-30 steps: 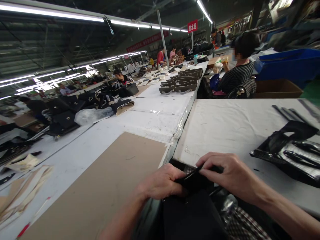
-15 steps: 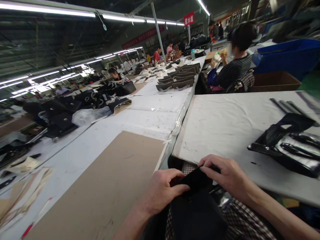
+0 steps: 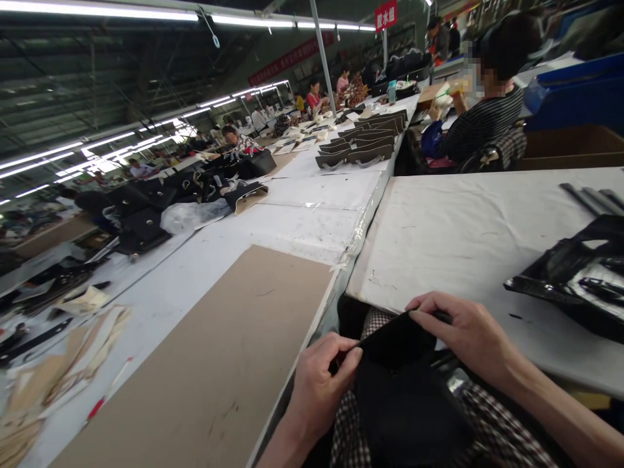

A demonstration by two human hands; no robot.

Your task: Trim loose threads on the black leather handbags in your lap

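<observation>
A black bag piece (image 3: 404, 396) rests on my lap over checked cloth, its upper edge spread between both hands. My left hand (image 3: 324, 377) pinches the left corner of that edge between thumb and fingers. At the right corner, my right hand (image 3: 453, 325) grips the edge the same way. Between them the dark piece gapes, and its inside is too dark to make out.
A brown board (image 3: 229, 331) covers part of the white table at left, with a red-tipped pen (image 3: 97, 408) beside it. To the right, a shiny black bundle (image 3: 580, 273) lies on a pale table. Curved dark strips (image 3: 358, 146) stand farther back. A co-worker (image 3: 497, 117) sits beyond.
My left hand has shifted from over the piece to its left corner, and the edge is now stretched wider and more open. The view has turned slightly left.
</observation>
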